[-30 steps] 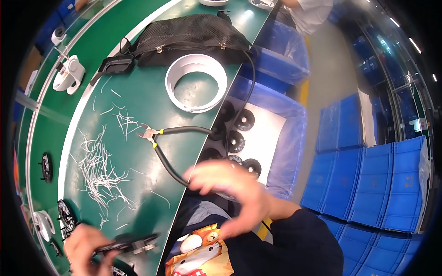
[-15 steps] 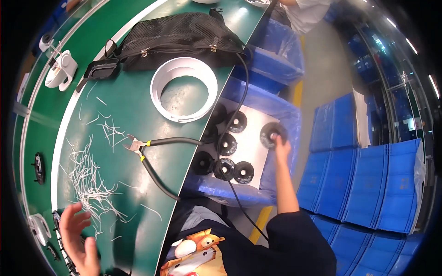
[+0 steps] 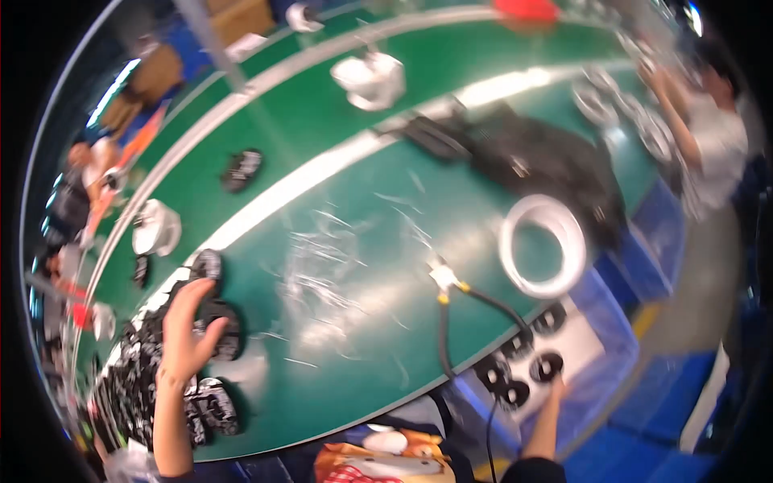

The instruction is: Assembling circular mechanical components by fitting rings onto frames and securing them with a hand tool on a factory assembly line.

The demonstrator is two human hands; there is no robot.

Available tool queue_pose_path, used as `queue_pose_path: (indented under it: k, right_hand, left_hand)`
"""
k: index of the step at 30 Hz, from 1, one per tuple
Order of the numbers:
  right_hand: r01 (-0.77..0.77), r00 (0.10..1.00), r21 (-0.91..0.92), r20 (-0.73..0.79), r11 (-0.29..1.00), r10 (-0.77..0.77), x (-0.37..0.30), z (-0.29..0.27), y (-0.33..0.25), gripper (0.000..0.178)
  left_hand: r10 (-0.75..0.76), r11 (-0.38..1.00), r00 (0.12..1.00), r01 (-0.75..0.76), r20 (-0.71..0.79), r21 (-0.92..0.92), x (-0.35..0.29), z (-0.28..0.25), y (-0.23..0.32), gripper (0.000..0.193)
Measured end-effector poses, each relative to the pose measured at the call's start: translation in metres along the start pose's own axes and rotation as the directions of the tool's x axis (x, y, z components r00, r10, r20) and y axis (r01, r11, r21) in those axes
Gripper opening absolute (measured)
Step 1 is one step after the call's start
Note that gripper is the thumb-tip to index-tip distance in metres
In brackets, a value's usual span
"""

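My right hand (image 3: pixel 556 388) reaches into the blue-lined bin (image 3: pixel 621 322) at the lower right. Its fingers are closed on the edge of a black round disc-shaped part (image 3: pixel 547 367), though motion blurs the grip. Other black discs (image 3: pixel 550 319) lie around it on a white sheet (image 3: pixel 581 332). At the left, my left hand (image 3: pixel 190 334) is raised with fingers stretched and thumb apart, holding nothing. Beside and beneath it is a heap of black parts with white marks (image 3: pixel 137 378); a few larger ones (image 3: pixel 217 405) lie at its right edge.
Yellow-and-black cutting pliers (image 3: pixel 444 278) and thin white offcuts (image 3: pixel 322 274) lie on the green table (image 3: pixel 386 378). A white ring (image 3: pixel 515 249) and black mesh bag (image 3: pixel 547 153) sit farther right. White parts (image 3: pixel 369 80) rest on the far green strip. Another person (image 3: pixel 713 153) works at the far right.
The view has swung left, bringing the heap of black parts into sight. My left hand is now beside that heap. My right hand, with the disc, is closer to the other discs.
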State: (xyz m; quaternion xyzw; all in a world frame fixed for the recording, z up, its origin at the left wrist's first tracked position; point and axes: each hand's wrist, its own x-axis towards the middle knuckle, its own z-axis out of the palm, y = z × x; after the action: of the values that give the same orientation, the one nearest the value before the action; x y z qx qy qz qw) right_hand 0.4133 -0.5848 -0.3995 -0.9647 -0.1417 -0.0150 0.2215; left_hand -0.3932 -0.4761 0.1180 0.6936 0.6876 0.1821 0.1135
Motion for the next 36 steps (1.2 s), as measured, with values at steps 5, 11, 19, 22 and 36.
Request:
queue_pose_path:
  k: [5, 11, 19, 22, 36]
  right_hand:
    - [0.353, 0.935, 0.45, -0.139, 0.82, -0.326, -0.094, -0.063, -0.136, 0.05]
    - [0.6, 0.8, 0.58, -0.443, 0.55, -0.406, -0.098, -0.198, -0.258, 0.046]
    - [0.681, 0.664, 0.719, -0.525, 0.139, -0.532, -0.22, -0.283, -0.392, 0.039]
    - [0.69, 0.531, 0.722, -0.543, -0.039, -0.651, -0.258, -0.318, -0.406, 0.036]
    - [-0.797, 0.357, 0.603, 0.48, 0.005, -0.801, -0.271, -0.352, -0.373, 0.042]
  left_hand:
    - [-0.209, 0.915, 0.977, 0.182, 0.039, 0.361, -0.021, -0.012, -0.078, 0.083]
    - [-0.278, 0.911, 0.95, 0.213, 0.145, 0.353, 0.003, -0.007, -0.084, 0.066]
    - [-0.065, 0.909, 0.996, 0.037, 0.054, 0.416, -0.006, -0.02, -0.087, 0.044]
    - [0.12, 0.909, 0.992, -0.099, -0.027, 0.405, 0.012, -0.033, -0.039, 0.043]
    - [0.998, 0.06, 0.06, -0.998, 0.035, 0.003, 0.04, 0.049, 0.216, 0.038]
